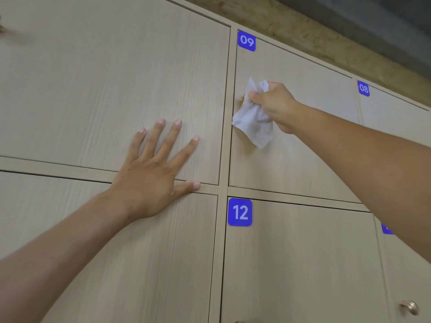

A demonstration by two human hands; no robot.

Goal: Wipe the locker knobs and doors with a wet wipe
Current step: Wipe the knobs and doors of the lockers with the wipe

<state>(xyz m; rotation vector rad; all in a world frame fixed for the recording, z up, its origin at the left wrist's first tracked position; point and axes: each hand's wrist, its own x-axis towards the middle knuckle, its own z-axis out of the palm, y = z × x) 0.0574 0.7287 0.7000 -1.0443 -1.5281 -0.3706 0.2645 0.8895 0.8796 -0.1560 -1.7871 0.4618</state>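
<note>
Right hand (275,106) pinches wet wipe (253,117) against door 09 (291,148), left edge. Wipe looks limp, light; bunch it to grip. Left hand (151,173) splayed flat, holding nothing.

matt pale wood-grain locker doors (116,78) — soft white cloth-like wipe (253,122), shiny metal knob (411,307).

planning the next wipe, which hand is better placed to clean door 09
Right. The right hand already grips the wipe against door 09, at its left edge. The left hand lies flat and empty on the neighbouring door.
</note>
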